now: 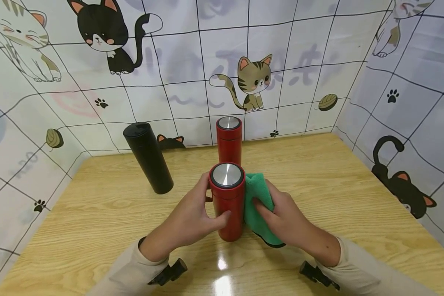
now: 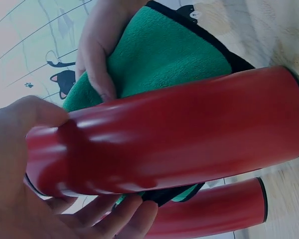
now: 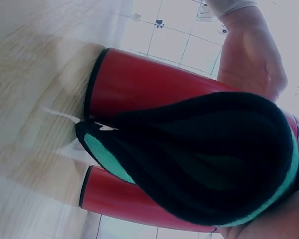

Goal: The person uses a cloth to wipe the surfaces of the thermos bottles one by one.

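Observation:
In the head view a red thermos flask [image 1: 229, 205] with a silver lid stands near the middle of the table. My left hand [image 1: 186, 218] grips it from the left, thumb across its front and fingers behind. A green cloth [image 1: 257, 205] with a black edge is in my right hand [image 1: 286, 213], which presses it against the flask's right side. The left wrist view shows the flask's red body [image 2: 189, 129] between thumb and fingers, with the green cloth [image 2: 169, 50] lying along it. In the right wrist view the folded cloth [image 3: 204, 159] hides part of the flask [image 3: 144, 82].
Behind the held flask stands a second red flask [image 1: 229, 139], its lower part hidden. A black flask [image 1: 149, 158] is at the back left. The wooden table [image 1: 96, 234] meets cat-printed wall sheets [image 1: 181, 61] at the back and sides.

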{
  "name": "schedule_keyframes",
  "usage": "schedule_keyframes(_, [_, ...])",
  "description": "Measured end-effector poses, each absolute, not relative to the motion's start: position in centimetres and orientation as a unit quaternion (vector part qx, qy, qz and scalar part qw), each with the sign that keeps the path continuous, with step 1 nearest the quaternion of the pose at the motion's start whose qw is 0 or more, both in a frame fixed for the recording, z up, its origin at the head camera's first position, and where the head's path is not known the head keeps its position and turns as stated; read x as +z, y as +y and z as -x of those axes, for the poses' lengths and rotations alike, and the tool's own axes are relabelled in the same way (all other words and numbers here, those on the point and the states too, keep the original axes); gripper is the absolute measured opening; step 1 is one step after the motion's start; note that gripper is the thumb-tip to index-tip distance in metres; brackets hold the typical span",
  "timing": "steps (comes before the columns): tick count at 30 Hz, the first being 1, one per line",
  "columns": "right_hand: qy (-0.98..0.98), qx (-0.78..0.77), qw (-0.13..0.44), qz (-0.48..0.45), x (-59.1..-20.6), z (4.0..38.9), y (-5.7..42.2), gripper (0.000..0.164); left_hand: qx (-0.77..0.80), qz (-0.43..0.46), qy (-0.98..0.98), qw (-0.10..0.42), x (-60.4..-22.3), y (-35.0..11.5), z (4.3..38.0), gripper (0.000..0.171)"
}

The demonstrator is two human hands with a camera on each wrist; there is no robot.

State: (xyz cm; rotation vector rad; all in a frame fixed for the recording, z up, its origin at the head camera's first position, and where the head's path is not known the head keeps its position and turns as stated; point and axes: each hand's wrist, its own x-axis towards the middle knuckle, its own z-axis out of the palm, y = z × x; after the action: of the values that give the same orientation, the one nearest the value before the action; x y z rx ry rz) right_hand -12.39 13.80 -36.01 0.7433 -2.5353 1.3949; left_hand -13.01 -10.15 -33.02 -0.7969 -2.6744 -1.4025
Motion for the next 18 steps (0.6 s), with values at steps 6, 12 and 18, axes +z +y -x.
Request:
schedule_keyframes(6, [-0.842,0.469,0.1,-0.246,-35.76,12.14,13.85,0.04,-0.415,0.232,-0.879,0.026,-33.06,-10.06,12.88,0.084])
schedule_keyframes(12, [-0.833,0.482,0.088,-0.258,-35.58,12.27,13.93,0.039,-0.431,0.242,-0.87,0.012,-32.81,-10.15,12.96,0.079])
schedule_keyframes(18, [-0.843,0.472,0.056,-0.25,-35.87,12.39,13.81,0.036,-0.458,0.254,-0.852,-0.002,-32.76,-10.3,12.97,0.08])
